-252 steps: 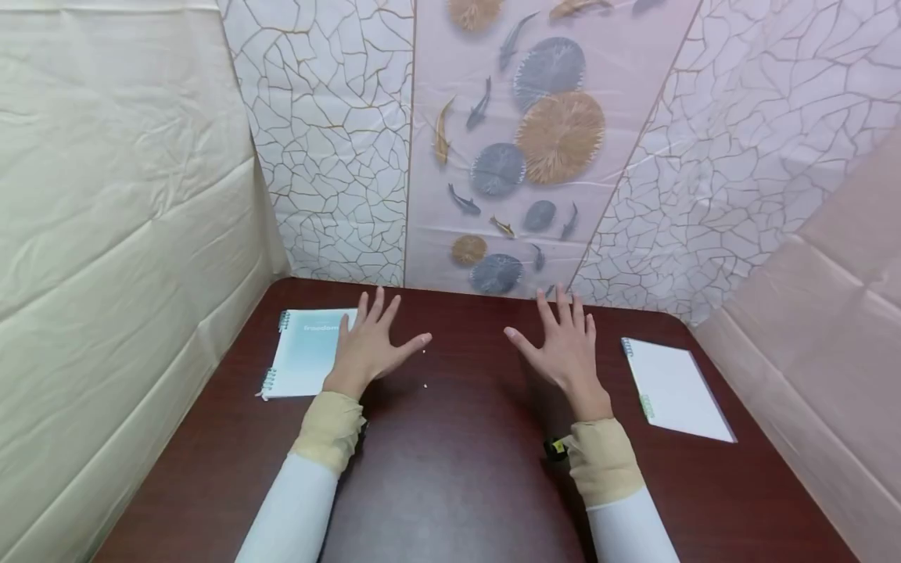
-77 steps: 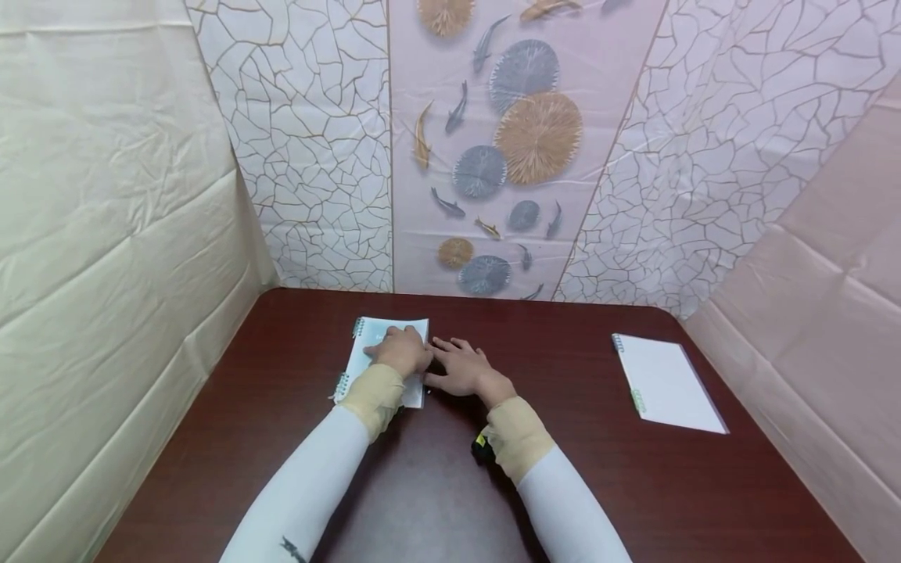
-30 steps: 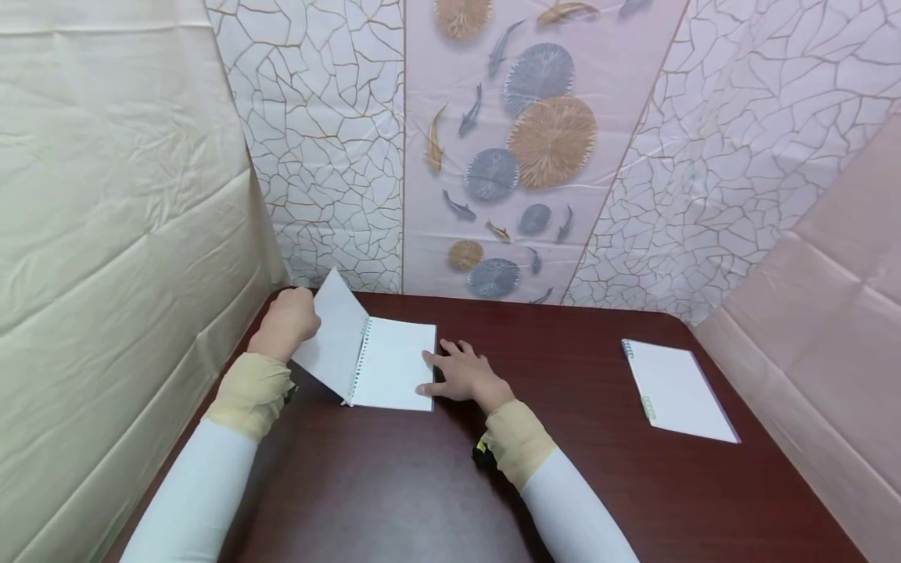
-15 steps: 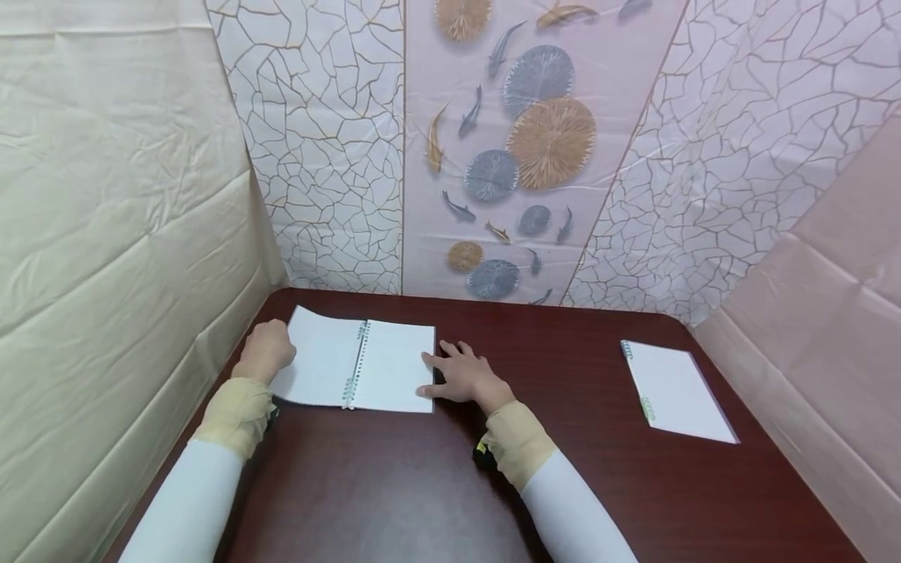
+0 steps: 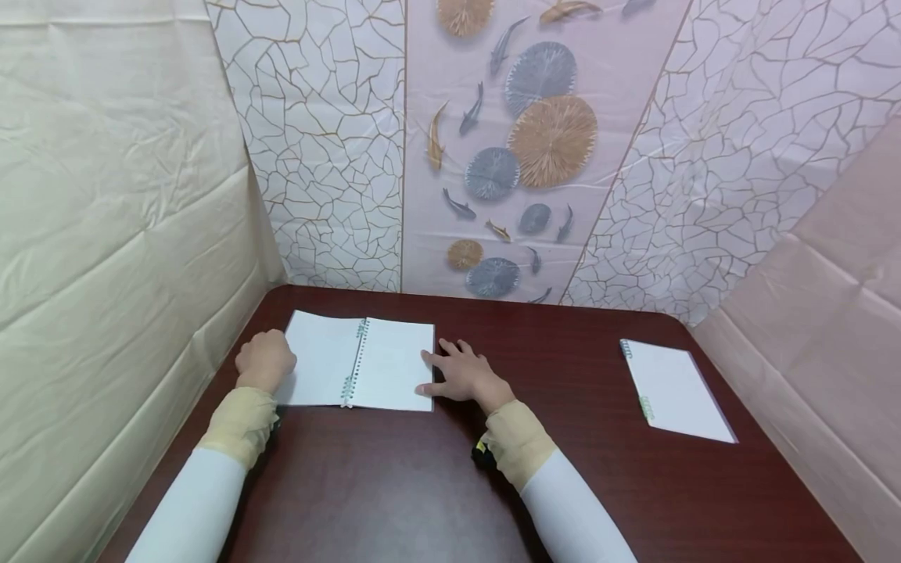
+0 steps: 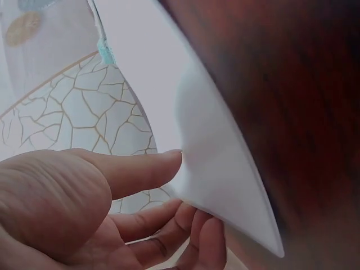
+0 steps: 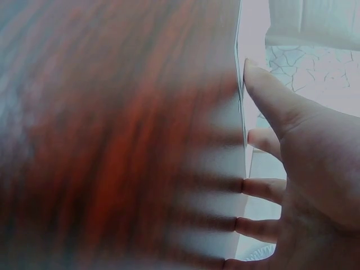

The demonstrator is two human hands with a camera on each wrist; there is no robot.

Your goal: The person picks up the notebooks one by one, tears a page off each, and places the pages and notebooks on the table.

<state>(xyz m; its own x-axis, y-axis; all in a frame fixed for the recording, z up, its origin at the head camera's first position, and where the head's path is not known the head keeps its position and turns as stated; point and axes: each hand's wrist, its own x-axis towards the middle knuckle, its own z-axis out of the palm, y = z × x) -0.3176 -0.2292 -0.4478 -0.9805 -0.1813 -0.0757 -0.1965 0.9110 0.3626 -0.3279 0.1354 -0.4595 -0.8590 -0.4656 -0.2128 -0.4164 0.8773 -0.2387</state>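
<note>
A spiral notebook [image 5: 396, 363] lies spread open on the dark wood table, blank white pages on both sides of its teal coil binding [image 5: 357, 361]. At its left edge my left hand [image 5: 266, 360] pinches the turned cover [image 6: 219, 163] between thumb and curled fingers; the left wrist view shows the sheet bowed, its corner free. My right hand [image 5: 464, 375] rests at the notebook's right edge with fingers spread. Its thumb and index fingertip lie on the page margin, and in the right wrist view the other fingertips [image 7: 253, 188] meet the table beside the edge.
A second spiral notebook [image 5: 679, 391], closed with a white face up, lies on the right of the table [image 5: 422, 485]. Patterned sheeting [image 5: 338, 156] stands behind the table, and cream cloth [image 5: 120, 234] hangs along the left side.
The notebook was first closed at the left, then drawn toward the middle. My left hand has swung its cover over to the left and lowered it; my right hand stays at the right edge.
</note>
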